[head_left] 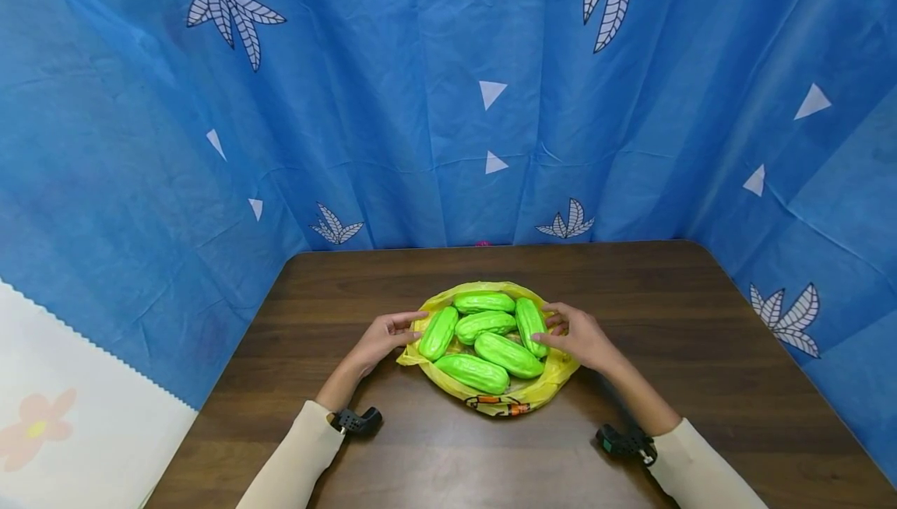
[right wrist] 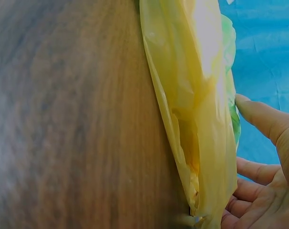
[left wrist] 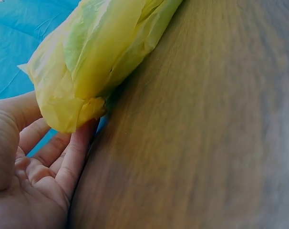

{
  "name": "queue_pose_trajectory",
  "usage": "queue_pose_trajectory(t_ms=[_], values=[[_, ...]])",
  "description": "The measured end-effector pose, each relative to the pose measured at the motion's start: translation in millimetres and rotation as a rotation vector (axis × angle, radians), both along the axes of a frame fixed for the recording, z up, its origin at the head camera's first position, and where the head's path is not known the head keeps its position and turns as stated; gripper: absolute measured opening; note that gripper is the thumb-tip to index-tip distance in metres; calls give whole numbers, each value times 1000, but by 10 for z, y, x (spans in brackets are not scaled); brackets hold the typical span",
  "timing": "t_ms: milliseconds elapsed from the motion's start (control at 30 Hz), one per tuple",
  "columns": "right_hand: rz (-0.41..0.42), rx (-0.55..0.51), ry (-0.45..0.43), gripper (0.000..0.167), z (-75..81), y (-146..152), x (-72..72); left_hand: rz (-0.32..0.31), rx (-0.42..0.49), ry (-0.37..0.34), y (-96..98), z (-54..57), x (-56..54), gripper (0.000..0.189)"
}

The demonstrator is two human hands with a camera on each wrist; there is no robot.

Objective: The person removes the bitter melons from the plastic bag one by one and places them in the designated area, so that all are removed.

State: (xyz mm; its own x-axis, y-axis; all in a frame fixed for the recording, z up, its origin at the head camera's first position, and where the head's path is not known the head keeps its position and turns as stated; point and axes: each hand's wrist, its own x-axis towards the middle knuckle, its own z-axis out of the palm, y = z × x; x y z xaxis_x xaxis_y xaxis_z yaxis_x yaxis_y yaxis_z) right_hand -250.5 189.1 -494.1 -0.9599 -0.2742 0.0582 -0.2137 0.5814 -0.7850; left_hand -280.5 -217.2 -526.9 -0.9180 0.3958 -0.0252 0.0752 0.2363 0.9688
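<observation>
A yellow plastic bag [head_left: 546,398] sits on the table with its mouth spread wide and its rim rolled out. Inside lie several glossy, bright green, elongated gourd-like vegetables [head_left: 482,325] with ridged skins. At the bag's left side is my left hand [head_left: 384,340], thumb at the rim and fingers loosely bent against the outside. On the opposite side, my right hand [head_left: 580,335] has its thumb reaching over the rim to the rightmost green vegetable [head_left: 530,325]. Its other fingers rest along the outer plastic [right wrist: 201,109]. In the left wrist view, the yellow plastic [left wrist: 101,57] partly hides the left fingertips.
A dark brown wooden table [head_left: 448,462] lies under the bag. Blue curtain [head_left: 448,104] with leaf and triangle prints encloses the back and sides. White cloth with a flower print [head_left: 42,423] hangs at the left. Black devices [head_left: 626,444] are strapped to both wrists.
</observation>
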Motion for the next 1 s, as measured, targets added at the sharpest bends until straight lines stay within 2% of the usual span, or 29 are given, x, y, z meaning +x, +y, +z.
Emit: queue_pose_trajectory(t_ms=[333, 633, 1000], values=[[0, 37, 0, 76, -21, -52, 12, 37, -25, 20, 22, 3, 29, 45], [-6, 49, -8, 84, -27, -76, 11, 23, 1, 21, 17, -22, 19, 46], [8, 45, -11, 80, -6, -69, 14, -6, 35, 29, 21, -31, 7, 49]])
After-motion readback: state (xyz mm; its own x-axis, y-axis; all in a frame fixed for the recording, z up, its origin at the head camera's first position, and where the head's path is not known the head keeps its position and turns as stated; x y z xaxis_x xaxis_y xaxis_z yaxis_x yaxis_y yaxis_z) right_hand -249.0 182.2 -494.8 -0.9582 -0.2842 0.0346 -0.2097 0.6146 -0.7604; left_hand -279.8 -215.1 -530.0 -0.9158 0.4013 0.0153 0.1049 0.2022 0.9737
